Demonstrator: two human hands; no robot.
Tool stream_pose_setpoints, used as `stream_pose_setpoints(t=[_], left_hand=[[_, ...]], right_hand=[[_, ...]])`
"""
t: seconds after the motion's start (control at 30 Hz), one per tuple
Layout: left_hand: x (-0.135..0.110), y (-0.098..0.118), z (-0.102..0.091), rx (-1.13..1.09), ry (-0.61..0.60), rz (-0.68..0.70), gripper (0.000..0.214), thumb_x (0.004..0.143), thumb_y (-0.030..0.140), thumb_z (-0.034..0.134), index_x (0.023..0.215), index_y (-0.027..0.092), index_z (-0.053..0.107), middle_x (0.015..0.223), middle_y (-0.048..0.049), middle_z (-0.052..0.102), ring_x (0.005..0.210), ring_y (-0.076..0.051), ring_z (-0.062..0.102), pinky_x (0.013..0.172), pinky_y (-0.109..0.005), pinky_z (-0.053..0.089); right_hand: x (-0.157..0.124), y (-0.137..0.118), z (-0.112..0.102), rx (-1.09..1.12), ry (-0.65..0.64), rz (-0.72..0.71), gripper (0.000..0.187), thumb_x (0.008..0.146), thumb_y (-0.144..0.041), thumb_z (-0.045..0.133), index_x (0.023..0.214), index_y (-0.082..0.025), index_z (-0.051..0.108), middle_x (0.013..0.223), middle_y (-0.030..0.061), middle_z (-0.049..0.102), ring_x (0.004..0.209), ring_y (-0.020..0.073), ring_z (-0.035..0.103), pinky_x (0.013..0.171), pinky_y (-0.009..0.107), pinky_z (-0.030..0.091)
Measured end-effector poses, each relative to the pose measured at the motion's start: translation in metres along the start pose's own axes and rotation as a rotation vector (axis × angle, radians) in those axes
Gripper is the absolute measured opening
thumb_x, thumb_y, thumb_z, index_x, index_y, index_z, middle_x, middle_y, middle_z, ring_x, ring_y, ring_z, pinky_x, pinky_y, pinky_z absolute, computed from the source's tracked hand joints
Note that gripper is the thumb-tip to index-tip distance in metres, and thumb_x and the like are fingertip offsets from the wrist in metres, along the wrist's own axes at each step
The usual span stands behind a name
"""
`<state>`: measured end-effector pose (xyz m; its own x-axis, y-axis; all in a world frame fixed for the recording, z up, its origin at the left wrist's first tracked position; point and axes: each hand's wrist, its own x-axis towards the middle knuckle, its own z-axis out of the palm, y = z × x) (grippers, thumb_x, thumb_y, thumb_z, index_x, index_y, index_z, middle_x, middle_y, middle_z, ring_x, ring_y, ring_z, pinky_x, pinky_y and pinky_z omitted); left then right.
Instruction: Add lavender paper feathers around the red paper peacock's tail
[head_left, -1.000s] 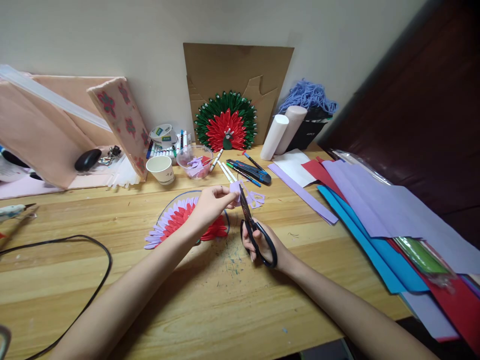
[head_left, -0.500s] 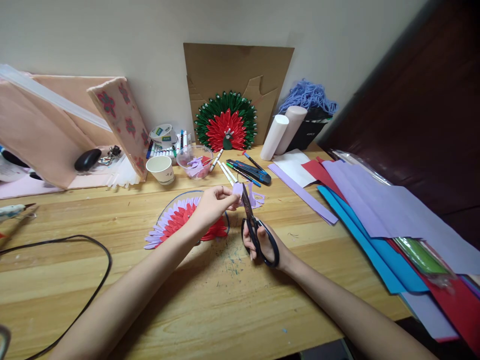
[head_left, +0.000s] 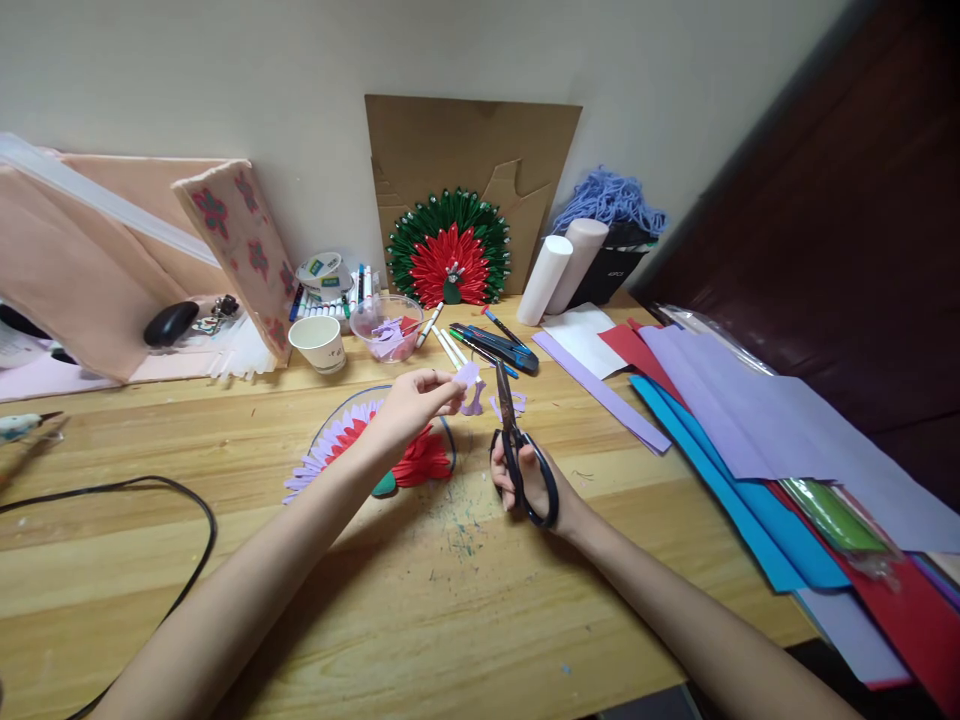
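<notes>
Between the thumb and fingers of my left hand is a small piece of purple paper, pinched by its edge. My right hand grips black-handled scissors, their blades pointing away from me and close together, apart from the paper. Purple paper scraps lie on the table beyond the blades. Under my left forearm, partly hidden, rests a fan-shaped paper peacock with red inner petals, purple outer petals and a green piece at the bottom.
A clear bowl of scraps, a paper cup, markers and a utility knife stand at the back. A finished green-and-red peacock leans on cardboard. Coloured paper sheets cover the right; a black cable curves left.
The purple piece in my left hand has come away from the scissors and is smaller. A cut scrap has dropped below it. The blades have moved slightly right and come closer together.
</notes>
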<state>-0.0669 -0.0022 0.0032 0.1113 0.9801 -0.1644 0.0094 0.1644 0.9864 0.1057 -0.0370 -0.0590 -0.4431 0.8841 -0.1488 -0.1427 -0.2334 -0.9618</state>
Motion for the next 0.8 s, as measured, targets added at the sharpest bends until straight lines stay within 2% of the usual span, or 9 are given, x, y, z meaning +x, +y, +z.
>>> stream_pose_setpoints(t=[0.17,0.3,0.53,0.8], left_hand=[[0.0013,0.0019,-0.0069,0.198,0.009,0.076,0.02,0.067,0.034,0.063,0.069,0.014,0.062,0.066,-0.0013,0.06,0.061,-0.011,0.052,0.059,-0.023,0.039],[0.0006,-0.0009,-0.0065,0.246,-0.034,0.094,0.014,0.068,0.027,0.06,0.067,0.014,0.06,0.065,-0.0018,0.061,0.06,-0.011,0.054,0.059,-0.023,0.04],[0.0002,0.0027,-0.0026,0.126,0.074,0.095,0.012,0.059,0.015,0.064,0.066,0.013,0.054,0.065,-0.0014,0.061,0.061,-0.011,0.057,0.062,-0.024,0.045],[0.0007,0.0052,-0.0033,-0.05,0.069,0.032,0.017,0.062,0.024,0.065,0.069,0.012,0.056,0.065,-0.0007,0.06,0.062,-0.01,0.057,0.067,-0.026,0.047]], right_hand=[[0.0015,-0.0037,-0.0014,0.069,-0.144,0.055,0.074,0.047,-0.087,0.041,0.073,-0.018,0.043,0.047,-0.0076,0.042,0.035,0.0071,0.043,0.039,0.021,0.043],[0.0001,-0.0054,-0.0024,0.033,-0.2,0.081,0.078,0.047,-0.089,0.036,0.074,-0.017,0.045,0.047,-0.0061,0.044,0.036,0.009,0.047,0.042,0.024,0.044],[-0.0031,-0.005,-0.0031,-0.023,-0.29,0.087,0.077,0.051,-0.089,0.033,0.077,-0.017,0.044,0.049,-0.0062,0.043,0.038,0.0079,0.046,0.044,0.023,0.043],[-0.005,-0.0028,-0.002,-0.053,-0.311,0.065,0.077,0.054,-0.088,0.031,0.08,-0.017,0.043,0.053,-0.005,0.043,0.041,0.0084,0.045,0.045,0.023,0.042]])
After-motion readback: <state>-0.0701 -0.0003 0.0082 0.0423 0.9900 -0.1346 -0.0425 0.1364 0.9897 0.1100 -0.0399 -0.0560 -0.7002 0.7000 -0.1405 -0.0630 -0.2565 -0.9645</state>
